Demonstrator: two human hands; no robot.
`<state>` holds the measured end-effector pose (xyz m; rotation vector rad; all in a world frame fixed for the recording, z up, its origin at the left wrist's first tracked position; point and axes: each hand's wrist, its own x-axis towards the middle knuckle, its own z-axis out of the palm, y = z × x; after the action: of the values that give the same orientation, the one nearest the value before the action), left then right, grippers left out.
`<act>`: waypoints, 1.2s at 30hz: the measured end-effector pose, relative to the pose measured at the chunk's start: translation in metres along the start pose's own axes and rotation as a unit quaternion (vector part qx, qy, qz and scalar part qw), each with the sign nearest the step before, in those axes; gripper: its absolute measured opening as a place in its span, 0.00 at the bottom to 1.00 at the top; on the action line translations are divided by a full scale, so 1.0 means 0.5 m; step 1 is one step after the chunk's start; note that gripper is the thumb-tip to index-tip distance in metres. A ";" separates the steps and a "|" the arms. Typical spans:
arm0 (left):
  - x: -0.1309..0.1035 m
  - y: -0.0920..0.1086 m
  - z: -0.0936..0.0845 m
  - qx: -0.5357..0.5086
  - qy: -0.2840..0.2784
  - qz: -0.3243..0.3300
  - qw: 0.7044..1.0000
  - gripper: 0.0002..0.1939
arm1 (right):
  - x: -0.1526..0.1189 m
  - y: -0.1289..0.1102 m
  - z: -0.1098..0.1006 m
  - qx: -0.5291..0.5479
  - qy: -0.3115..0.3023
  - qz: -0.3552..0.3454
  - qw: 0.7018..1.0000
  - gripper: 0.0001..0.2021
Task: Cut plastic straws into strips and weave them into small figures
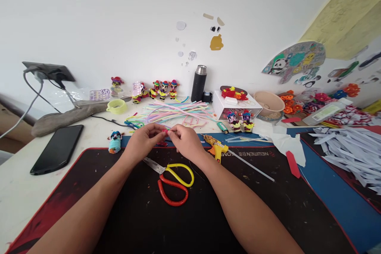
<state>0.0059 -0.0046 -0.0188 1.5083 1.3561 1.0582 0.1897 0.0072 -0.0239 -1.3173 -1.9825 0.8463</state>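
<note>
L hand (139, 143) and R hand (185, 141) meet over the far edge of the black mat (208, 214) on the bench (18, 182), each grip pinched w/ fingertips on a small red piece (165, 131) held between them. Scissors (162, 170) w/ one yellow and one red handle lie open on the mat just below the hands; yellow glue gun (218, 150) is to the R, pastel stems (178, 111) behind.
</note>
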 end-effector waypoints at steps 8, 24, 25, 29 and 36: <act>0.003 0.005 -0.022 -0.032 0.001 -0.004 0.999 0.28 | -0.001 -0.002 -0.002 0.027 -0.006 0.008 1.000 0.11; 0.006 -0.011 -0.010 0.037 -0.017 0.010 0.999 0.21 | -0.007 -0.016 0.003 -0.012 -0.026 0.017 0.999 0.09; 0.006 -0.012 -0.009 0.035 -0.015 0.010 0.999 0.22 | -0.006 -0.016 0.003 -0.012 -0.027 0.019 0.999 0.08; 0.002 -0.004 -0.005 0.012 -0.017 0.001 1.000 0.24 | -0.005 -0.011 0.002 0.021 -0.026 0.018 0.999 0.09; 0.001 0.008 -0.018 -0.026 -0.007 0.002 1.000 0.28 | -0.001 0.000 -0.001 0.124 -0.012 0.020 0.992 0.10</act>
<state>-0.0016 -0.0040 -0.0122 1.4781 1.3055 1.0761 0.1899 0.0068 -0.0237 -1.2092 -1.8058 1.0942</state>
